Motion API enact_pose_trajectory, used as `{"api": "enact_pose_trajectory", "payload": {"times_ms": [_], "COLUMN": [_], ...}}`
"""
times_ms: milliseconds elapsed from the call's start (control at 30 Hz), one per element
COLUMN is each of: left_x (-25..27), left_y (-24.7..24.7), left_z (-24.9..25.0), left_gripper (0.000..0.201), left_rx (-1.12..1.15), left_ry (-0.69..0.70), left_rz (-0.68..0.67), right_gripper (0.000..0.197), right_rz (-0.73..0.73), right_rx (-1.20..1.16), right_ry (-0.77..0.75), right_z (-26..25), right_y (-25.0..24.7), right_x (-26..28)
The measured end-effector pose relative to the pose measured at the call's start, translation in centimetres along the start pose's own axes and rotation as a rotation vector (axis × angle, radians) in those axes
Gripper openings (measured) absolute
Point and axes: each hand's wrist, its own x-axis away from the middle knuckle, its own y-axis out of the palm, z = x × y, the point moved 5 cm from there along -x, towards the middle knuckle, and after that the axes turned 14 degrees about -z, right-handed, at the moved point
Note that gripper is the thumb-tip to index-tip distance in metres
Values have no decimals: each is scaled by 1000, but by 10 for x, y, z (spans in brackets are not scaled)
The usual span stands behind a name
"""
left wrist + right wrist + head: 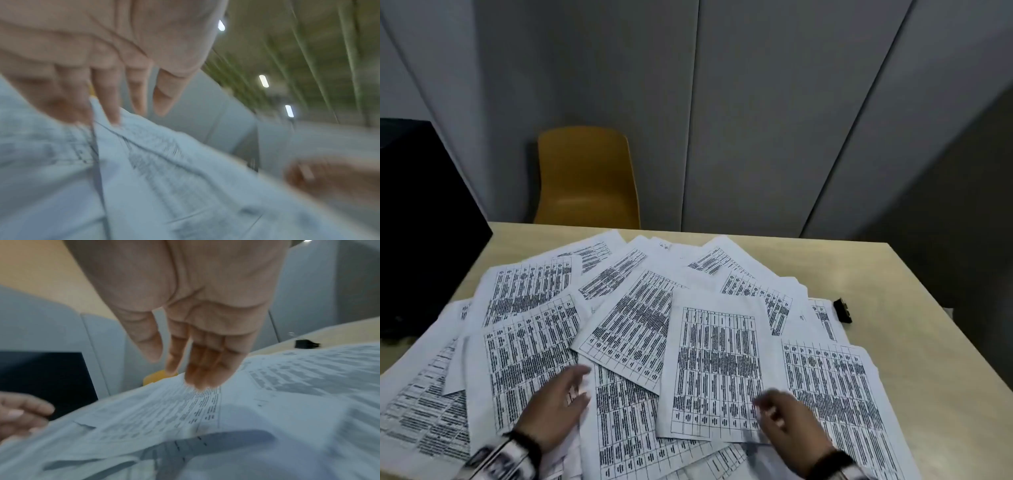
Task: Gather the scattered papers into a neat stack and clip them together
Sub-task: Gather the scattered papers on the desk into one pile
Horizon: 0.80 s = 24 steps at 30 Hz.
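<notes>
Many white sheets printed with black tables (647, 329) lie scattered and overlapping across the beige table (887, 274). My left hand (561, 407) rests flat on the sheets at the near left, fingers straight and spread; its fingertips (115, 118) touch the paper (144, 178). My right hand (784, 421) hovers low over the sheets near the front middle, with its straight fingers (203, 378) reaching down to a printed sheet (185, 410). A black binder clip (843, 310) sits on the bare table right of the papers, and shows again in the right wrist view as the clip (306, 344).
An orange chair (585, 178) stands behind the table's far edge. A black object (424, 222) stands at the table's left side. Grey wall panels (756, 102) close off the back. Bare table shows at the right and far right.
</notes>
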Motion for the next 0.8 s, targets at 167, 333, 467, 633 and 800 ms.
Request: {"api": "enact_pose_trajectory", "payload": {"times_ms": [167,333,467,633,800], "left_x": [-44,-36,-20,-31,-41], "left_y": [29,68,73,36,64], "left_z": [16,7,0,-11,5], "left_gripper": [70,81,115,71,77], "left_rx": [-567,-788,-575,-291,-475], "left_ry": [-219,-243,-3,-169,-262], "left_rz": [-150,-408,-379,21,-241], "right_gripper": [61,71,69,71,67], "right_rz": [75,-195,-154,47,-106], "right_rx": [262,405,332,236,292], "right_ry": [345,352,191,348,162], "right_z": [-8,-7,-9,5,-24], "right_y": [6,42,45,15,39], "right_x": [-55,-55,-50,-58,-63]}}
